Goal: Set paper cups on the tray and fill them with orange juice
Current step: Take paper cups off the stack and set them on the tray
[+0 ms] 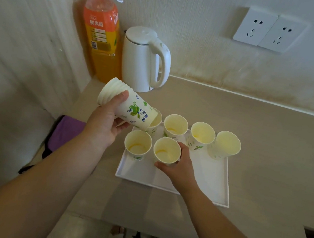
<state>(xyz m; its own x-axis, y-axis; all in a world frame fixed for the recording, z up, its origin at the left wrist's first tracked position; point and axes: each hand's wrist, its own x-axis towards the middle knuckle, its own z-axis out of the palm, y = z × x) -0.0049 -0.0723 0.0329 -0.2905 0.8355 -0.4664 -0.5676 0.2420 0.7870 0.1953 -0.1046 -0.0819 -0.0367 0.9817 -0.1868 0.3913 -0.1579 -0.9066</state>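
Cup stack (133,108) clasped in our left hand (104,126) points base-first at the tray (206,176), where our right hand (180,166) encircles a near-edge cup (166,150).

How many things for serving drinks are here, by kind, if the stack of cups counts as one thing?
Single paper cups: 6, one of them the front cup in the right hand's grip
Stack of cups, in the left hand's grip: 1
Juice bottle: 1
Kettle: 1
Tray: 1
Total: 10
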